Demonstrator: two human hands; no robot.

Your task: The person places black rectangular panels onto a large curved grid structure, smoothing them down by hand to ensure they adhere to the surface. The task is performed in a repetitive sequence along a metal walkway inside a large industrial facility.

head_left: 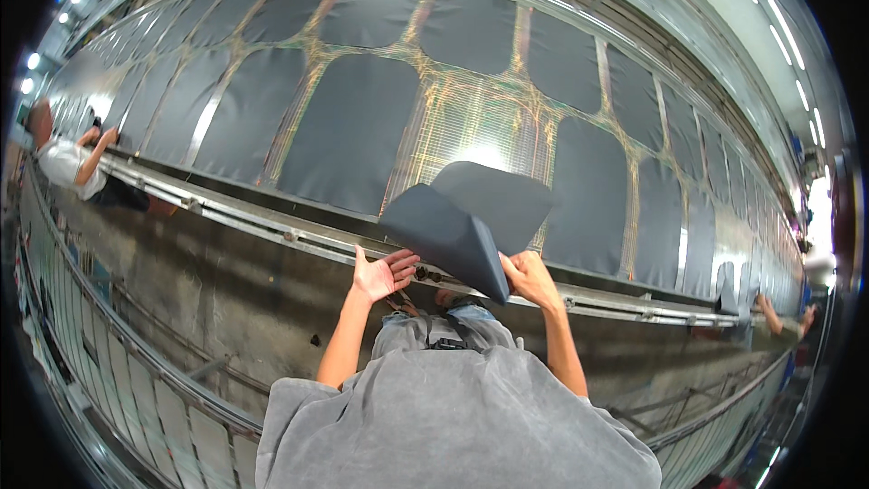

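Observation:
A dark grey flexible sheet (439, 231) with rounded corners is lifted and folded over in front of me. My right hand (532, 279) is closed on its near right edge. Palm up, my left hand (384, 275) is open beside the sheet's lower left edge, fingers apart; whether the fingertips touch it I cannot tell. Behind the raised sheet, a bare patch of the long table (480, 118) shows a dense web of yellow, orange and green lines. Similar dark panels lie flat around it, such as the left panel (353, 122) and the right panel (590, 195).
A metal rail (308, 242) runs along the table's near edge, between it and my body. Another person (77, 158) works at the far left, and another person's arm (769, 315) reaches in at the far right. A railing (145, 353) stands behind me.

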